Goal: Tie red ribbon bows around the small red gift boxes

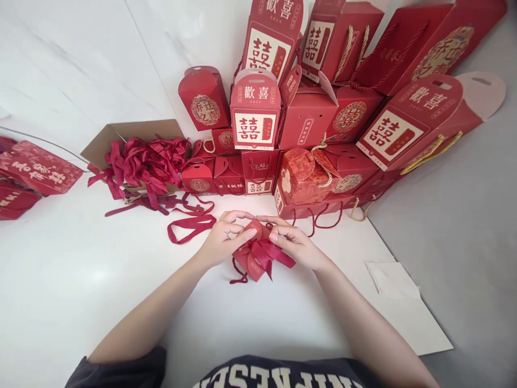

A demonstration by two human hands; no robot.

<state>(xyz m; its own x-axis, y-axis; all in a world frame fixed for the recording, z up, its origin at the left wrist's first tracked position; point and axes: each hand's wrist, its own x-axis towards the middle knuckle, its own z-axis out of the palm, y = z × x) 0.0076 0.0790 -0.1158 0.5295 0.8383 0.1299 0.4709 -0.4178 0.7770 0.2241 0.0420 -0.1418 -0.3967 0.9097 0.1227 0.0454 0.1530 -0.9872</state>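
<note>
Between my hands, low over the white table, is a small red gift box with a dark red ribbon bow across its top. My left hand grips the box's left and far side, thumb on the top flap and fingers curled behind. My right hand pinches the right side by the bow, its index finger stretched along the far edge. A dark red twisted cord hangs out at the lower left of the box.
A cardboard box heaped with red ribbons stands at the back left. Loose ribbon lies nearby. Stacked red gift boxes line the back. Red bags lie far left. A white tissue rests near the table's right edge.
</note>
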